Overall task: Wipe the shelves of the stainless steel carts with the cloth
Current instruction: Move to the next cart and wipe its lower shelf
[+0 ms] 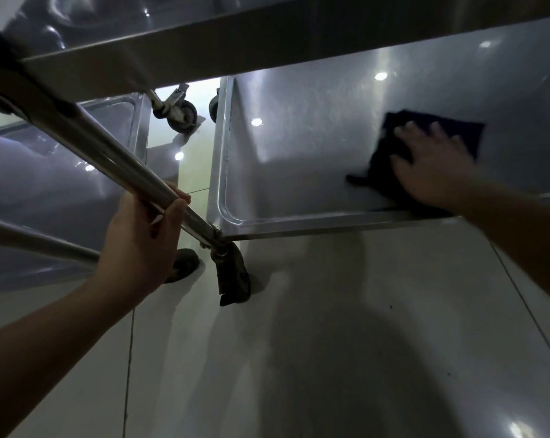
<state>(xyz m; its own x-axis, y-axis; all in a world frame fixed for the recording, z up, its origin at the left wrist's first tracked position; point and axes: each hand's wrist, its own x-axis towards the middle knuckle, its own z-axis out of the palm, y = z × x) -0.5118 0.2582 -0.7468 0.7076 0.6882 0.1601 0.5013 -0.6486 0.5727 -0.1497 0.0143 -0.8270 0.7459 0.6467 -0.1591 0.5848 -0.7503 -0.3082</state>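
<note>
From the head camera we saw our left hand, at eight o'clock, gripping the cart's steel post. At three o'clock our right hand, fingers spread flat, pressed the dark cloth onto the bottom shelf.

a stainless steel cart's bottom shelf with a raised rim sits low over a pale tiled floor. a dark cloth lies flat on it near the front edge.
</note>
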